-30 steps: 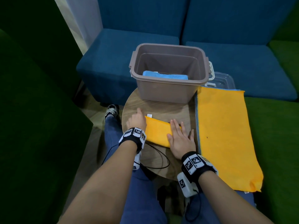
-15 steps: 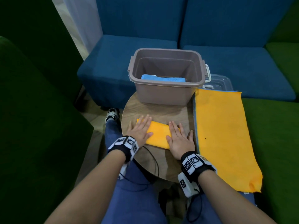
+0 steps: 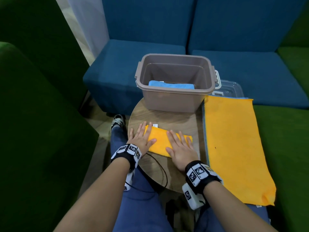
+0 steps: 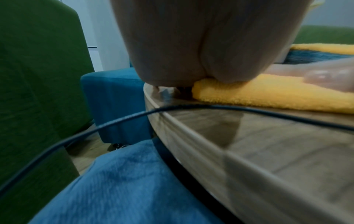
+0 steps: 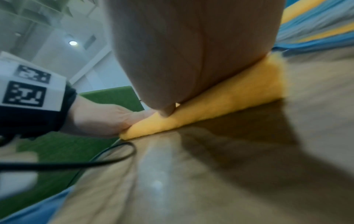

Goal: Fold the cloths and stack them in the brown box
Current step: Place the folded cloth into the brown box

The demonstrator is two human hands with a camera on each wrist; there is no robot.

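A folded yellow cloth (image 3: 161, 139) lies on the round wooden table (image 3: 168, 119) in the head view. My left hand (image 3: 142, 138) presses flat on its left end, fingers straight. My right hand (image 3: 179, 146) presses flat on its right part, fingers spread. The left wrist view shows the cloth (image 4: 258, 94) under my palm; the right wrist view shows the cloth (image 5: 220, 104) pinned beneath my right palm. Behind stands the brown box (image 3: 175, 96) with a folded blue cloth (image 3: 172, 84) inside. A stack of flat cloths, yellow on top (image 3: 232, 144), lies to the right.
A clear lid (image 3: 230, 88) lies behind the box's right side. A black cable (image 3: 160, 171) loops over the table's near edge. Blue sofa seats (image 3: 242, 72) stand behind, green cushions (image 3: 287, 148) on both sides. My knees in blue jeans (image 3: 138, 206) are under the table.
My left hand has gone from a curled pose at the cloth's left end to lying flat on it. My right hand slid rightward along the cloth. The view tilted down slightly.
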